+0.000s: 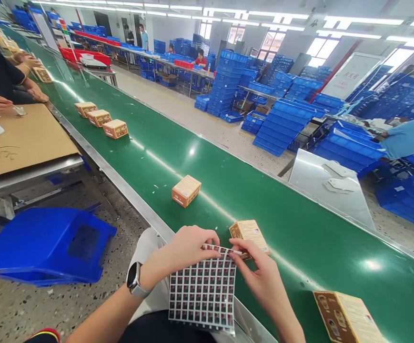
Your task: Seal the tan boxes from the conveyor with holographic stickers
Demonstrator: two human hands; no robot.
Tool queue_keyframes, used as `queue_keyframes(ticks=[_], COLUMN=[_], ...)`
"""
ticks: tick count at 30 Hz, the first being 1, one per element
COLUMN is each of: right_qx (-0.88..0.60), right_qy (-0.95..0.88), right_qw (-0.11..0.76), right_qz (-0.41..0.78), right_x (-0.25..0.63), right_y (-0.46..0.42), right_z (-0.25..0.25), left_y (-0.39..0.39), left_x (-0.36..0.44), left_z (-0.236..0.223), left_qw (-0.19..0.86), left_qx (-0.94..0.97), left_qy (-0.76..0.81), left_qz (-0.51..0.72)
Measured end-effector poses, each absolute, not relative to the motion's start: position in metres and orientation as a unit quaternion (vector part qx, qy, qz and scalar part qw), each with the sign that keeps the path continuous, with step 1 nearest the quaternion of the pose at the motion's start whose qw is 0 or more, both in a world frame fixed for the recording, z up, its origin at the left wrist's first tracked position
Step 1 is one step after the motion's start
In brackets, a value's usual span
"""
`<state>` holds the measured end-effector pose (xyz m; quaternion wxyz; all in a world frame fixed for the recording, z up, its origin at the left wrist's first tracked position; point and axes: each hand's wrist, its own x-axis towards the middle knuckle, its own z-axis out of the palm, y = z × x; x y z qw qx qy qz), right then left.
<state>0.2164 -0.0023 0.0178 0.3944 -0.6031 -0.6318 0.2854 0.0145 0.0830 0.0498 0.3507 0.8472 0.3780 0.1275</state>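
Observation:
A sheet of small dark stickers (201,293) in a white grid hangs over my lap. My left hand (187,245) pinches its top edge, which curls over between the fingers. At the sheet's upper right corner, my right hand (258,267) has thumb and forefinger closed on the same folded edge; whether a single sticker is between them I cannot make out. Just beyond my fingers a brown and cream carton (250,232) sits on the green belt, partly hidden by my right hand. Another carton (186,191) lies farther up the belt.
The green conveyor belt (149,166) runs diagonally past me. Several cartons stand on it, including one at lower right (348,317). A blue plastic stool (45,243) is on the floor at left, below a cardboard-topped table (31,136) where a co-worker sits. Blue crates (228,81) are stacked beyond.

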Motion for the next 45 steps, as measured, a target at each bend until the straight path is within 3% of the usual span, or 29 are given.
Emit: queue_keyframes(ticks=[12, 16, 20, 27, 36, 45], right_qx=[-0.544, -0.569, -0.571, -0.53, -0.529, -0.557], right_qy=[-0.716, -0.655, -0.488, -0.263, -0.271, -0.33], right_qw=[0.406, 0.426, 0.528, 0.64, 0.614, 0.484], right_qz=[0.165, 0.258, 0.395, 0.49, 0.52, 0.588], right_x=[0.2, 0.205, 0.22, 0.223, 0.2, 0.219], right_y=[0.006, 0.008, 0.02, 0.077, 0.138, 0.147], right_z=[0.008, 0.003, -0.011, -0.029, -0.04, -0.026], left_y=[0.084, 0.097, 0.128, 0.138, 0.118, 0.116], left_x=[-0.003, -0.013, -0.029, -0.027, -0.008, 0.004], left_z=[0.048, 0.034, 0.008, -0.02, -0.018, -0.02], left_qw=[0.339, 0.31, 0.28, 0.392, 0.367, 0.369], left_qx=[0.831, 0.836, 0.822, 0.813, 0.847, 0.862], left_qy=[0.429, 0.426, 0.428, 0.36, 0.321, 0.293], left_qz=[0.101, 0.156, 0.251, 0.236, 0.21, 0.186])
